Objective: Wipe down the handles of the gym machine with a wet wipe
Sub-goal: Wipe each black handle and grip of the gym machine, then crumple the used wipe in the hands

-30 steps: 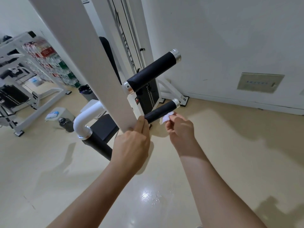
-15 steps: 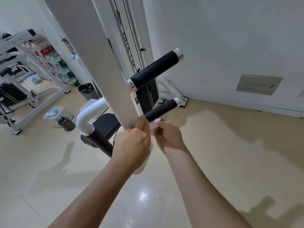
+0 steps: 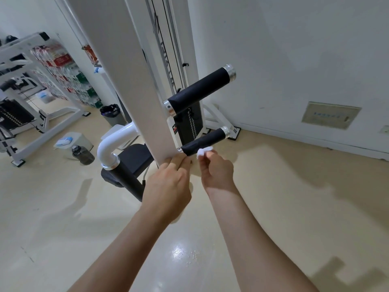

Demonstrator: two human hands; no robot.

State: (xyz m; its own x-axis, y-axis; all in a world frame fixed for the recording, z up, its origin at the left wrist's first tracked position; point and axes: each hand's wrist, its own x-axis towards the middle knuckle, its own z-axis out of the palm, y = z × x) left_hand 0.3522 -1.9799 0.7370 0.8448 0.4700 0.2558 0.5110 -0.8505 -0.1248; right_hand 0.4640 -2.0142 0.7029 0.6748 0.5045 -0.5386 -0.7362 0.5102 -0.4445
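Observation:
Two black foam handles with silver end caps stick out to the right from a white machine arm [image 3: 134, 85]. The upper handle [image 3: 200, 89] is bare. Against the underside of the lower handle [image 3: 205, 141], near its inner end, lies a small white wet wipe [image 3: 203, 151], which my right hand [image 3: 216, 171] pinches from below. My left hand [image 3: 168, 186] grips the bottom end of the white arm, thumb and fingers wrapped round its edge.
A white curved tube with a black pad [image 3: 117, 157] and a black seat hang left of the arm. A dark water bottle [image 3: 82, 154] and a wipes pack on a white box [image 3: 63, 142] lie on the floor. A bin [image 3: 110, 114], another machine and the wall are nearby.
My right hand slid the wipe along the lower handle from near its outer end to the inner end, then slightly back out. My left hand kept its grip on the arm.

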